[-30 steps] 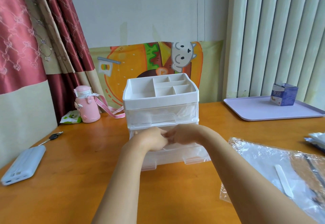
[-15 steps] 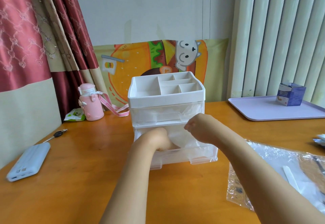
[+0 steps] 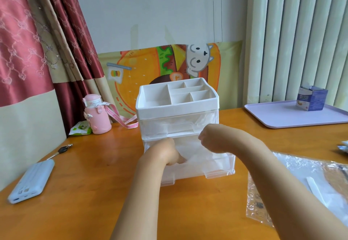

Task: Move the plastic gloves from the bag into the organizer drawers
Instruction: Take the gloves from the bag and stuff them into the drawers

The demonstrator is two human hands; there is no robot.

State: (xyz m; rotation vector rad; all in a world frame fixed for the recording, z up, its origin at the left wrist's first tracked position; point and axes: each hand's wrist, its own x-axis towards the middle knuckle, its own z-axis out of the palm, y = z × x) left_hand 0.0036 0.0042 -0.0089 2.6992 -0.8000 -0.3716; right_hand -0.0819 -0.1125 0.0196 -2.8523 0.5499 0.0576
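A white organizer (image 3: pixel 177 106) stands at the middle of the wooden table, its clear lower drawer (image 3: pixel 216 170) pulled out toward me. Thin translucent plastic gloves (image 3: pixel 195 153) lie crumpled inside that drawer. My left hand (image 3: pixel 163 153) reaches down into the drawer's left side with its fingers curled on the gloves. My right hand (image 3: pixel 212 138) hovers just above the drawer, fingers curled, and seems to pinch a fold of glove film that hangs below it. The clear plastic bag (image 3: pixel 301 174) lies flat on the table at the right, partly hidden by my right forearm.
A pink bottle (image 3: pixel 97 116) with a strap and a green packet (image 3: pixel 80 128) stand left of the organizer. A key (image 3: pixel 62 150) and a pale power bank (image 3: pixel 32 183) lie near the left edge. A lilac tray (image 3: pixel 282 117) with a blue box (image 3: pixel 311 98) sits at the back right.
My two hands were joined at the drawer front. The right hand has since risen and moved right with glove film in it, while the left stayed down in the drawer.
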